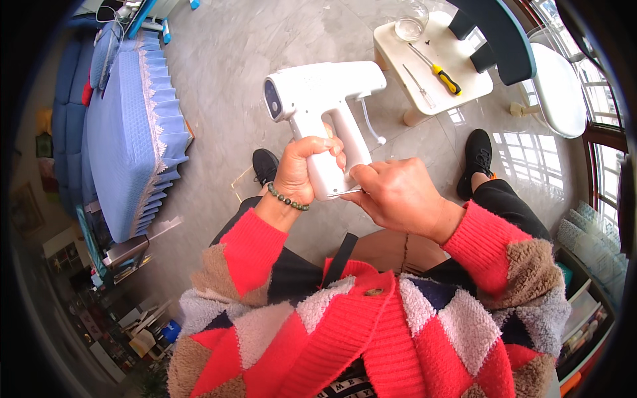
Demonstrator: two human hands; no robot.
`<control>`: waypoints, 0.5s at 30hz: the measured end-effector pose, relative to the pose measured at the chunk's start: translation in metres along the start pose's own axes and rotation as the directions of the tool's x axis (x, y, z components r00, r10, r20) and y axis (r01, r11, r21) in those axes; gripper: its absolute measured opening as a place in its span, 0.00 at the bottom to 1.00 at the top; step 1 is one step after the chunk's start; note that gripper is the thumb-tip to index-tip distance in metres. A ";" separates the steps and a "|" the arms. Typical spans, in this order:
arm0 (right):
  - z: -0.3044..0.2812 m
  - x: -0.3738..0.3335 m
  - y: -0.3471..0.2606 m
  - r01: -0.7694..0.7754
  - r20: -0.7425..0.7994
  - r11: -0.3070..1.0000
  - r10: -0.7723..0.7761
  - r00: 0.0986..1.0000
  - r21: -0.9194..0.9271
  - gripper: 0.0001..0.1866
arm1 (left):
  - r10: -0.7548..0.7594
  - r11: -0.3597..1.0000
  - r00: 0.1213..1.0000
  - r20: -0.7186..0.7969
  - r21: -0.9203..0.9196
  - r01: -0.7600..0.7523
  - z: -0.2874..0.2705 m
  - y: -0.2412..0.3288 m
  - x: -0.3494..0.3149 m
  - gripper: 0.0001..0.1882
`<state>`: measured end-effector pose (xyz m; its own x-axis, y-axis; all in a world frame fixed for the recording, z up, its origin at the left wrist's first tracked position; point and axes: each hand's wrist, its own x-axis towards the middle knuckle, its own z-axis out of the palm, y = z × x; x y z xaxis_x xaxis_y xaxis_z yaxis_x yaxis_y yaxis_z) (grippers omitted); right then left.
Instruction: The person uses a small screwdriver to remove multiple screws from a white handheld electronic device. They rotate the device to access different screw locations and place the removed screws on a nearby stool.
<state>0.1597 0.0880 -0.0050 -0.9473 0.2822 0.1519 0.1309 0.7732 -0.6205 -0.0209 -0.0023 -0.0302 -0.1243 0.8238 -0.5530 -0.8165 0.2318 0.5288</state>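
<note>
A white handheld spray gun (pixel 325 86) is held up in front of me, its dark round nozzle end facing left. My left hand (pixel 297 169) is closed around its front grip, with a beaded bracelet on the wrist. Fingers and thumb of my right hand (pixel 406 194) are pinched on the lower end of the handle; what lies under the fingertips is hidden. From the rear underside of the gun hangs a thin white tube (pixel 370 123), its tip free in the air.
On a small cream stool (pixel 391 43) ahead to the right lie a yellow-and-black screwdriver (pixel 443 74), a thinner screwdriver with a clear handle (pixel 422 91) and a clear jar (pixel 411 26). A dark chair backrest (pixel 514 40) overhangs it. A blue-covered bed (pixel 123 139) stands left.
</note>
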 end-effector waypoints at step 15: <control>-0.013 -0.004 -0.013 -0.161 -0.068 0.965 0.178 0.982 0.205 0.09 | 0.203 0.978 0.978 0.054 -0.048 -0.201 -0.012 0.017 -0.001 0.15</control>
<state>0.1656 0.0843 0.0125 -0.8866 0.4534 0.0910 0.2187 0.5845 -0.7814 -0.0414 -0.0052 -0.0281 -0.2573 0.8802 -0.3987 -0.8008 0.0367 0.5979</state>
